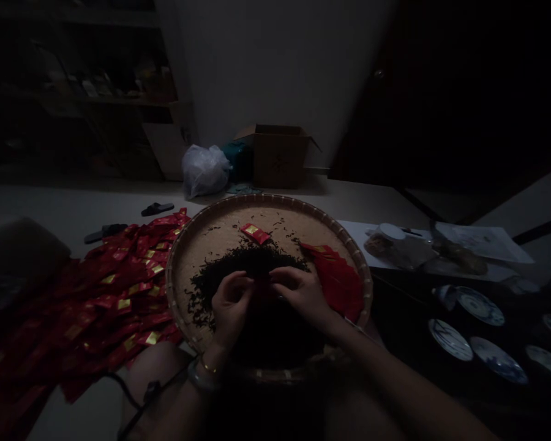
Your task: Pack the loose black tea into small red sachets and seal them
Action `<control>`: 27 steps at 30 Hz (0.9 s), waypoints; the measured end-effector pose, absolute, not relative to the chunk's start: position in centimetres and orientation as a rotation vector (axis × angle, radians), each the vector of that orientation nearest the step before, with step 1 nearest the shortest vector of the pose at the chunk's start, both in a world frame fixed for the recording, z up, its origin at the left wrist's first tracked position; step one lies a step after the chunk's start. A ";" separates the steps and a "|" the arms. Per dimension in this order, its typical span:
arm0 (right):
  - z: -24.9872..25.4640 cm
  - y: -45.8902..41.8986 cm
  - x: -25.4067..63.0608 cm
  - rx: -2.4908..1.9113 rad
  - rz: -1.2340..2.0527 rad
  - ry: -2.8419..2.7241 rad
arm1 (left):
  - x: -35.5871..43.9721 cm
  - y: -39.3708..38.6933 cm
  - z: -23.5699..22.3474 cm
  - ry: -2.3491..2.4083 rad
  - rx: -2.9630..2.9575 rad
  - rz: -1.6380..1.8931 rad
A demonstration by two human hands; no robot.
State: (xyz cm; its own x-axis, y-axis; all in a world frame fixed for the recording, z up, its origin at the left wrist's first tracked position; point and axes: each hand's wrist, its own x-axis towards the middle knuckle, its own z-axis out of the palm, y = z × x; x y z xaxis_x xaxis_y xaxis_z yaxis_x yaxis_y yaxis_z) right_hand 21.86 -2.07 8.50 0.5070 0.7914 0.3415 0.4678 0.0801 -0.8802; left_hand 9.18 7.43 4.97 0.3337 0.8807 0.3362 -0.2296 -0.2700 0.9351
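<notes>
Pinching is done with the left hand (pixel 232 301) and the right hand (pixel 299 290): a small dark red packet (pixel 261 293) seems gripped by its two sides, directly between them, outline mostly lost in the gloom. Light, thin and floppy handling is expected; its skin may slip. Best taken near the edges with fingertips, not squeezed at the middle. Dark leaves (pixel 239 258) are spread just ahead and left of the hands; judged dry, brittle, easily scattered. Flat red packets (pixel 342 283) are fanned just right of the right hand, best lifted by a corner. One red-and-gold packet (pixel 255 233) is placed ahead of both hands. All this is enclosed by the round woven tray (pixel 294 211); low sideways moves would be blocked at its raised rim. More room is judged to be left ahead of the hands. Outside the rim, a heap of packets (pixel 138 294) is piled left of the left hand; plates (pixel 480 305) are set well right of the right hand.
</notes>
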 end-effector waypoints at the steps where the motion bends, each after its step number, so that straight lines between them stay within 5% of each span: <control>1: 8.4 -2.1 21.8 -1.556 0.356 -1.099 | 9.1 7.4 5.0 0.625 1.464 1.206; 27: 8.9 -0.7 23.6 -1.661 0.439 -1.138 | 8.8 8.4 5.3 0.687 1.467 1.021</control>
